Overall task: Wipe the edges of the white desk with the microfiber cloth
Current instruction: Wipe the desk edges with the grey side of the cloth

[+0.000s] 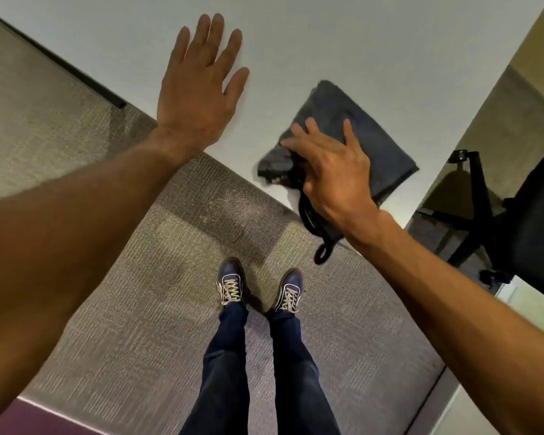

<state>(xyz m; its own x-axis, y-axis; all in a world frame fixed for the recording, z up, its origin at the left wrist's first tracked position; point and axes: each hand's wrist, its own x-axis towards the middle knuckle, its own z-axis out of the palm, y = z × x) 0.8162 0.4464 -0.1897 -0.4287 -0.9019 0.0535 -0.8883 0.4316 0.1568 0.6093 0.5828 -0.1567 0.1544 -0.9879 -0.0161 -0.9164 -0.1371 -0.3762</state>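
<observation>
A dark grey microfiber cloth point(363, 133) lies folded on the white desk point(327, 36), close to the desk's near edge. My right hand point(333, 171) rests on the cloth's near corner, fingers spread over it and thumb curled under a bunched part. A dark strap or loop point(322, 252) hangs down past the desk's edge below that hand. My left hand point(198, 86) is flat and open on the bare desk top to the left of the cloth, fingers apart, holding nothing.
A black office chair point(515, 221) with a star base stands at the right, beside the desk's corner. Grey carpet point(139, 293) lies below the edge, with my feet in blue sneakers point(258, 287) on it. A dark strip point(60, 61) runs along the desk's left side.
</observation>
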